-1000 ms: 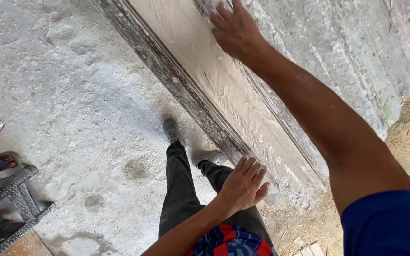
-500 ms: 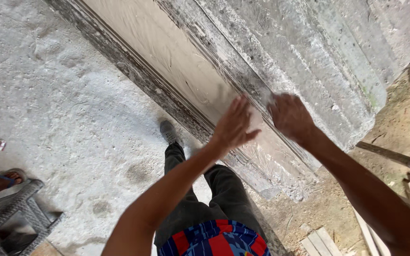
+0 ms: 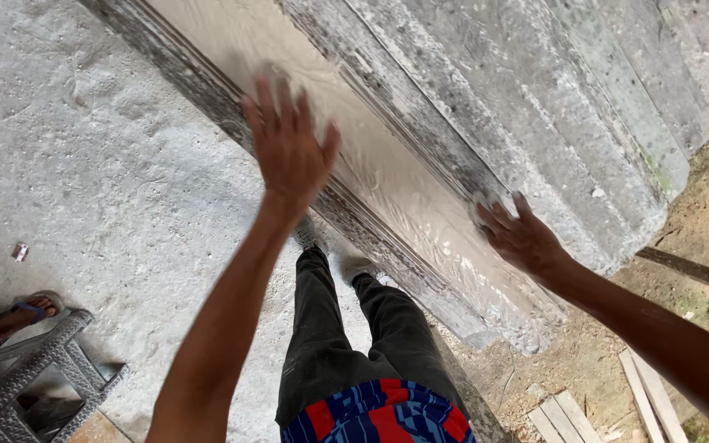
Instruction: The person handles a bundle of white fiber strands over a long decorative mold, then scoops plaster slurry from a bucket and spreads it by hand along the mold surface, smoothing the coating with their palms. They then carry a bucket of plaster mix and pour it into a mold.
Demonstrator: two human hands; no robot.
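A long moulded slab [image 3: 420, 205] with a pale wet band down its middle runs diagonally across the view, on a grey concrete floor [image 3: 108, 189]. The left hand [image 3: 287, 148] is spread flat, fingers [image 3: 266, 97] loose and apart, gripping nothing; it lies over the slab's near edge, fingertips reaching onto the wet band, though whether the palm actually presses it cannot be told. The right hand [image 3: 520, 236] is further down the slab, fingers slightly curled, tips resting on the wet band beside the raised grey ridge, holding nothing. A grey plastic stool [image 3: 26, 385] stands well apart from the slab, with another person's sandalled foot [image 3: 30, 308] just beside it.
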